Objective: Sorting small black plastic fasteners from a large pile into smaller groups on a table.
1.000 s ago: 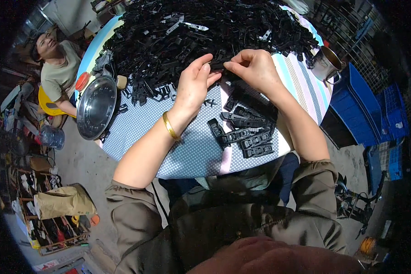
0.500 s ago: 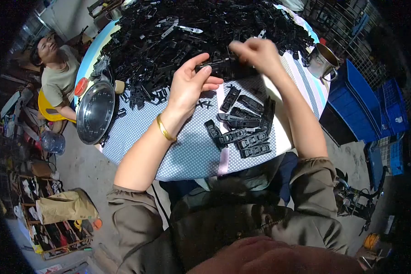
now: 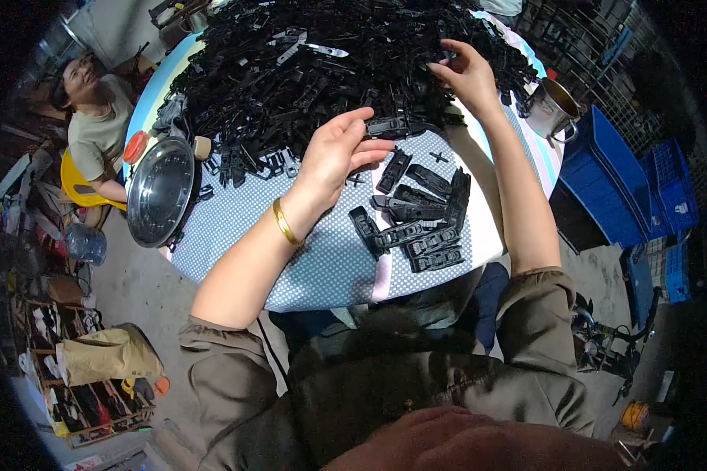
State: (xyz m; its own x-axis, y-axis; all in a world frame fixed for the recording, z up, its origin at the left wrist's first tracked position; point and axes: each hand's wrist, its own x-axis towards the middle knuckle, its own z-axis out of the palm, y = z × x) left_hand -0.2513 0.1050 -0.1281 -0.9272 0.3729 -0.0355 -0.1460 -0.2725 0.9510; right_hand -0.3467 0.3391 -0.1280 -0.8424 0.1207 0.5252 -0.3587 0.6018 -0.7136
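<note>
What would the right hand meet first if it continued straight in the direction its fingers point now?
The right hand already reaches into the big pile of black plastic clips; going on up and left, it would probably push deeper into that pile, though depth is unclear.

A round table wears a dotted cloth. On it sit a heap of black plastic clips, a steel bowl and a neat clip row.

The person wears an olive-green shirt with short sleeves rolled at the ends. A thin gold bangle sits on the left wrist. Both arms are bare below the sleeves.
</note>
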